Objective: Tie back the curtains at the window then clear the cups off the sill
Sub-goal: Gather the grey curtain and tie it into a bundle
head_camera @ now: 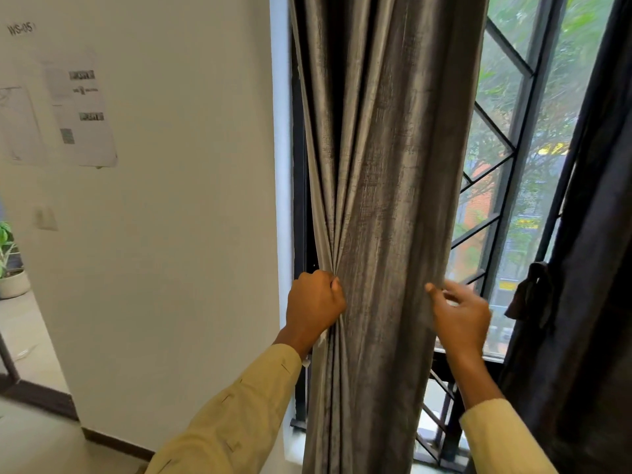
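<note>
Tan sleeves [232, 415] reach to the grey curtain [383, 186] at the window's [506, 186] left: the left hand [314, 301] has a tight fisted grip round its bunched folds, the right hand [460, 311], blurred, seems to nip the far edge, best swept evenly into that fist before tying.

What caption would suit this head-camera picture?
Left hand grips the bunched grey curtain; right hand pinches its other edge.

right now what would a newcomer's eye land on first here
The tall grey curtain fills the middle, bunched into long folds. The left hand grips its gathered folds at the left edge, while the right hand pinches the right edge. Behind it, at right, a black diamond grille crosses the bright window.
</note>
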